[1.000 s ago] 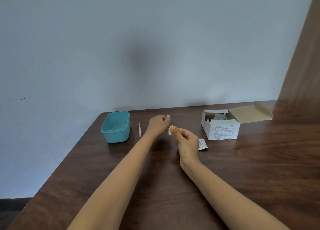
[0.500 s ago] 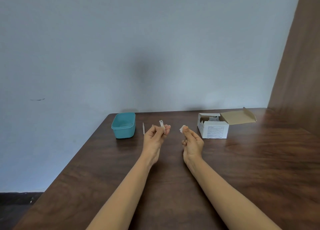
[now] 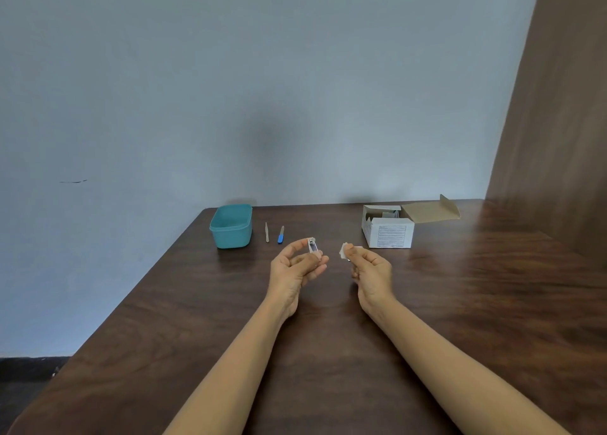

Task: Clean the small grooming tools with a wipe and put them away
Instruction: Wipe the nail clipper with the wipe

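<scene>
- Head view, far left of the table [image 3: 460, 303]: the teal tub [image 3: 231, 226] sits open near the back edge, in the same spot as a second ago, and I can see nothing in it.
- Just right of the tub, a thin stick [image 3: 266, 232] lies flat. A blue-handled file [image 3: 281, 235] lies beside it, in plain sight now that the left arm no longer blocks it. Neither has been picked up.
- The left hand [image 3: 300, 265] was down at the tabletop a second ago. It is now lifted and drawn back toward the person, palm turned up, with the nail clipper [image 3: 313, 246] pinched upright between thumb and fingertips.
- The right hand [image 3: 371, 267] was close against the left a second ago and is now a clear gap away. Its fingers are curled and it pinches the small white wipe [image 3: 344, 251] at the fingertips.
- Wipe and clipper are not touching. My read is that the clipper has been chosen as the tool to clean and the rubbing has yet to start, so the hands have to come together next.
- At the right, the white box [image 3: 387, 231] stands with its flap open and has not moved.
- From this, the task looks to be at an early stage: three tools are out and none is in the tub.
</scene>
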